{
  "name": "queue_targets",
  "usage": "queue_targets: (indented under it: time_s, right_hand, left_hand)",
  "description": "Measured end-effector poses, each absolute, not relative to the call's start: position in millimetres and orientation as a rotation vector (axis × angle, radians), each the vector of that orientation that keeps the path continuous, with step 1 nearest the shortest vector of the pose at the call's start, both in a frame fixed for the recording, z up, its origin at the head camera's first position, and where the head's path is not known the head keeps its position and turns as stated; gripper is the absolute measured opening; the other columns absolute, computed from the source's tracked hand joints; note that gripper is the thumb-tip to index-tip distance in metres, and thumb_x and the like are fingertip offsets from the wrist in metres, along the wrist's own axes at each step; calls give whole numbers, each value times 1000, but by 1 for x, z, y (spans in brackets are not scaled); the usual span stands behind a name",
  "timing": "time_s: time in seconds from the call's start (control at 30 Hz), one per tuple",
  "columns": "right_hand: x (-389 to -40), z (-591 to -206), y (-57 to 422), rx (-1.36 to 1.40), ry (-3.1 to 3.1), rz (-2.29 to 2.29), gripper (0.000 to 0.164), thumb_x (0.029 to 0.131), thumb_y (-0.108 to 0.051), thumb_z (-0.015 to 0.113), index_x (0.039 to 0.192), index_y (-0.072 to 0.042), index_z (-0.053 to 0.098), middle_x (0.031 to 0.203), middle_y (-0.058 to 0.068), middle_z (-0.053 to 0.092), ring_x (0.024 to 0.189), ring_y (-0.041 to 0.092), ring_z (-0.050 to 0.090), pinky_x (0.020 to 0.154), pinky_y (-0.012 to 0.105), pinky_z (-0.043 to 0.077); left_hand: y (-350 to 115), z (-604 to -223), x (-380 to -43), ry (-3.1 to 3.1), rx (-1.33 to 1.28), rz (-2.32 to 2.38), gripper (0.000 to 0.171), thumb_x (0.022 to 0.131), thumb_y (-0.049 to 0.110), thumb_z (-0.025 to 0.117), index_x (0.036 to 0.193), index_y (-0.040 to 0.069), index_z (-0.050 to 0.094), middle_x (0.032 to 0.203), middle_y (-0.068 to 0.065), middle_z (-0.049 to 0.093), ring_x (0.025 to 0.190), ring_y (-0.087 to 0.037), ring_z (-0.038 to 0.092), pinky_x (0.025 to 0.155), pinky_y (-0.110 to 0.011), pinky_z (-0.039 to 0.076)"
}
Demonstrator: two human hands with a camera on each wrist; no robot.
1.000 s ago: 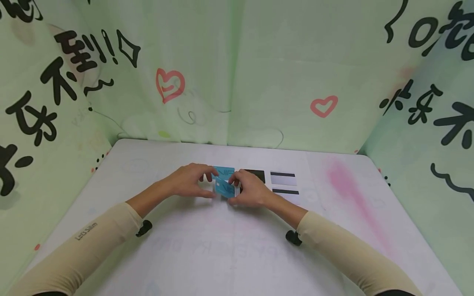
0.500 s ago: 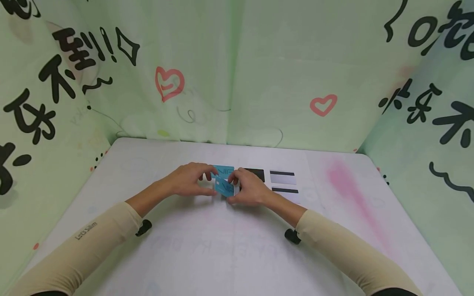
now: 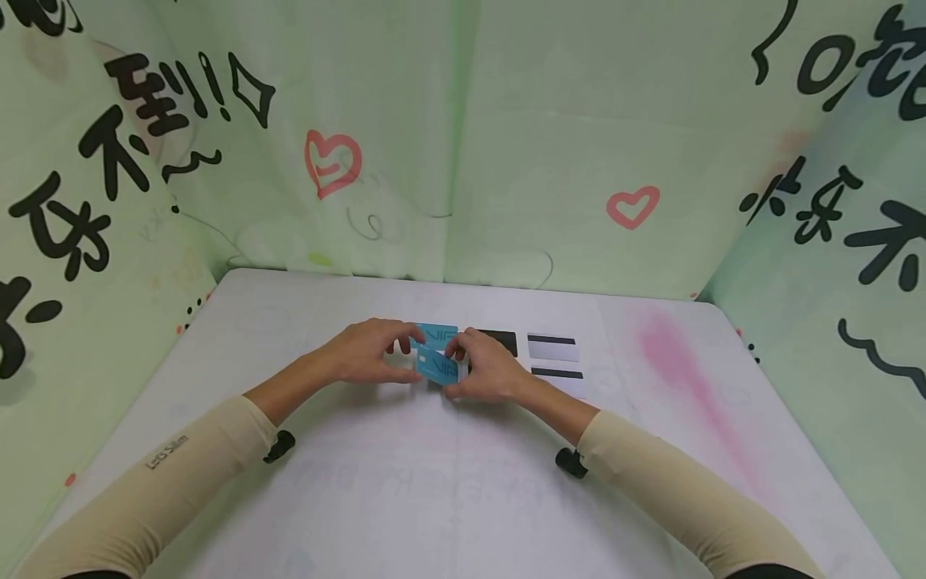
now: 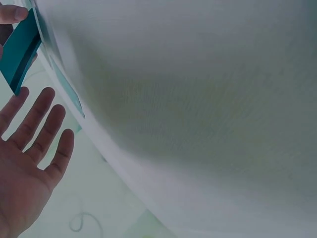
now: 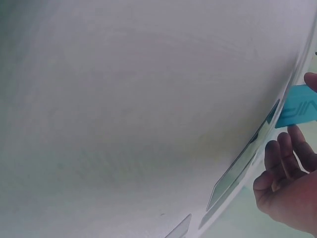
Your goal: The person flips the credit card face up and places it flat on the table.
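A blue card with dark lettering and a small pale square is held up between both hands, its face tilted towards the head camera. My left hand holds its left side between index finger and thumb; in the left wrist view the other fingers spread straight below the card. My right hand pinches the right side by index finger and thumb. Seen from the right wrist, the index fingertip meets the edge of the card. Behind it lies a second blue card, partly covered by the hands.
To the right on the white table lie a black card and two pale cards with black stripes, one behind and one nearer. Pale green curtains with writing and hearts surround the table's back and sides.
The held blue card has tilted to show more of its lettered face and shifted slightly left. Both hands stay almost where they were.
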State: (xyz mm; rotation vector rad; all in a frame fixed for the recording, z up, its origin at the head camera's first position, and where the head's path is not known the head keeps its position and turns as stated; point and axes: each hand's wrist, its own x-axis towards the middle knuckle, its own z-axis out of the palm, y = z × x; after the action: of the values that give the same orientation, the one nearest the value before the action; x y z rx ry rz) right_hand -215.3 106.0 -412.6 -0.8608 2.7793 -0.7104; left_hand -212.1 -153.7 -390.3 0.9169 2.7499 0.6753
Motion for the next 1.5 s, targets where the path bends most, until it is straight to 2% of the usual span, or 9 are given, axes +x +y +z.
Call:
queue_targets:
  time_s: [0.23,0.6,1.23,1.5]
  right_hand:
    - [-214,-411,107,-857,2775,-720,50,78,-37,87,117,-14,66,110,2,63,101,18,59,90,36,50]
    - [-217,-412,108,-832,2757,-750,50,79,-36,87,119,-14,67,109,1,63,95,16,58,85,31,49]
    - [-216,-412,107,-866,2784,-719,49,81,-36,84,123,-14,70,112,2,66,100,17,61,91,35,51]
    - [-215,-414,108,-882,2810,-659,49,84,-38,83,126,-15,71,114,2,68,113,21,61,104,45,48]
  left_hand:
    - [-156,-391,-211,2770,929,662,52,89,50,77,131,24,63,113,-2,71,102,-23,65,84,-40,53]
    - [-160,-395,-213,2785,892,666,53,87,50,78,131,22,66,111,0,71,102,-22,64,83,-39,53]
    - [-165,-402,-217,2845,890,529,52,85,49,80,129,22,70,108,2,70,99,-19,64,83,-38,51]
    - [-164,-404,-219,2861,908,421,50,84,53,81,123,24,73,103,2,64,89,-15,57,77,-34,47]
